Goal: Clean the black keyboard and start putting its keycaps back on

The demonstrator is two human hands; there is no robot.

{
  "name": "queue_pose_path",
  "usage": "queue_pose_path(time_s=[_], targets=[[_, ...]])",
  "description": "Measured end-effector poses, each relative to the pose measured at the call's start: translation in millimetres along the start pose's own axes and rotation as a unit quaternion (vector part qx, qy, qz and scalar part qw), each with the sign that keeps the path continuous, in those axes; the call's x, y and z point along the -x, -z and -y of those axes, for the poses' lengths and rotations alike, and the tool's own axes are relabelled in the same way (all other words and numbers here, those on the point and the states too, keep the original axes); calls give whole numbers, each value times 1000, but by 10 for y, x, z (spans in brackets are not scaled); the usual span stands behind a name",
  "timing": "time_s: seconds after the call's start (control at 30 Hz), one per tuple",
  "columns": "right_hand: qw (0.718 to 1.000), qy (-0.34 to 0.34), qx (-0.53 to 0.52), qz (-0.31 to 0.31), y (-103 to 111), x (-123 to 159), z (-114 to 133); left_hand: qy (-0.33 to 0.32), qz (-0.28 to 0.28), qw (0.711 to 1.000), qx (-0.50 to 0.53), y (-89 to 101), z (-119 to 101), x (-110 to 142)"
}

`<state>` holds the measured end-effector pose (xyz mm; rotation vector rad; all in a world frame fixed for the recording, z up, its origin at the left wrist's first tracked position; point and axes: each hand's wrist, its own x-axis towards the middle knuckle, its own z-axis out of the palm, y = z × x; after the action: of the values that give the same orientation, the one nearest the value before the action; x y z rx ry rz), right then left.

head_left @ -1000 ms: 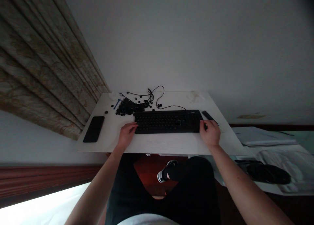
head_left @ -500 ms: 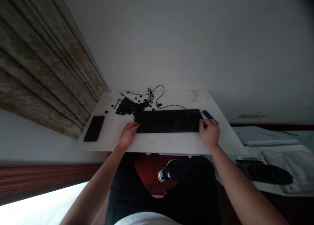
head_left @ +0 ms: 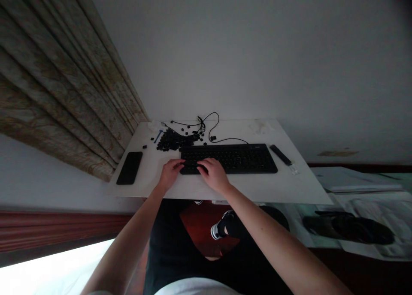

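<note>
1. Black from end to end, the keyboard lies flat on the white desk, its long sides running left to right and its near side just back from the desk's front edge.
2. The left hand is at the keyboard's left end, loosely curled, with the fingertips and thumb at that end. Whether it pinches anything there is too small to tell.
3. The right hand reaches over the near side onto the left part of the keyboard, half open, fingers bent and thumb a little below them. I cannot tell whether a key is between its fingertips.
4. Behind the keyboard's left end sits a heap of loose black keycaps, with a few strays scattered around it.
5. A blue tool lies slantwise just left of the heap, and some clear plastic is near the back left corner.
6. From the keyboard's back edge a thin black cable loops towards the wall, bunched in a small tangle behind the heap.
7. A dark phone rests on the left part of the desk, well apart from the keyboard.
8. Just beyond the keyboard's right end, a narrow black object lies at a slant, with something small and clear at its near end.
9. Patterned curtains hang on the left.
</note>
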<state>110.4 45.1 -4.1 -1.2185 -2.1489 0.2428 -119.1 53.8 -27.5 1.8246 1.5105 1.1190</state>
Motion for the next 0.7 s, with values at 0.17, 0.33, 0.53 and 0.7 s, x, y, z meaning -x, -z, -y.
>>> queue_pose_path(time_s=[0.17,0.33,0.53,0.7], targets=[[999,-5,13,34,-369,-216,146,40,-2,998,49,-12,39,-5],[1000,1,15,23,-454,-185,81,54,19,994,92,2,60,-8],[1000,-2,2,1,-470,-183,92,37,14,995,90,7,70,-16],[1000,-14,-13,-10,-477,-190,82,45,-19,997,61,-18,45,1]])
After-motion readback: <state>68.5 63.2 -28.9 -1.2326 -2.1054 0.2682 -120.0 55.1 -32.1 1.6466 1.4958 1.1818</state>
